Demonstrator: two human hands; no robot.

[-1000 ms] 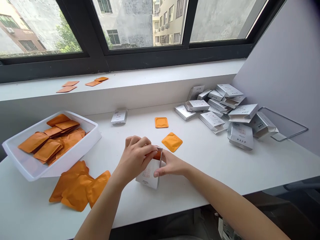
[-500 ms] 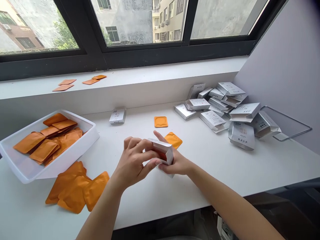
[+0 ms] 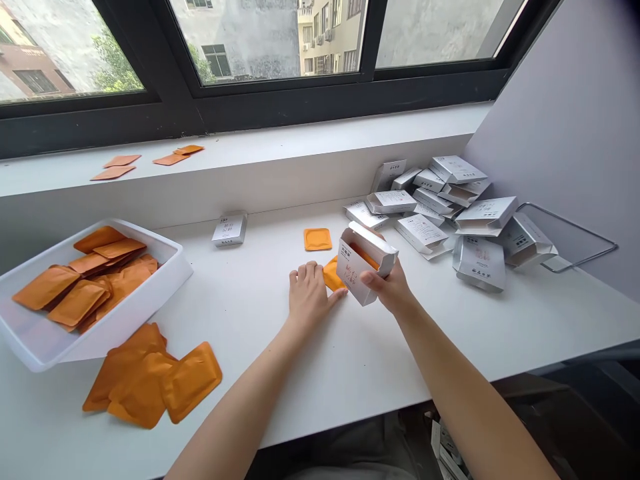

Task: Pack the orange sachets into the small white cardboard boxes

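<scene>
My right hand (image 3: 393, 290) grips a small white cardboard box (image 3: 356, 272), tilted, its open end facing up toward me. Inside the box an orange packet (image 3: 364, 256) shows. Beside it, my left hand (image 3: 310, 293) lies low over the table, thumb apart from the fingers and nothing held. A flat orange packet (image 3: 332, 275) lies between that thumb and the fingers, partly hidden by the box; whether the fingers touch it I cannot tell. Just behind lies another orange packet (image 3: 317, 239), flat on the table.
At left stands a white plastic bin (image 3: 173, 263) of orange packets, with several loose packets (image 3: 150, 380) in front. One closed box (image 3: 230, 229) lies near the back wall. White boxes (image 3: 480, 260) are heaped at right beside a metal wire frame (image 3: 575, 220). Flat packets (image 3: 177, 157) lie on the sill.
My left hand has come off the box and down to the packet on the table. My right hand has moved the box right and up, turning its open end upward.
</scene>
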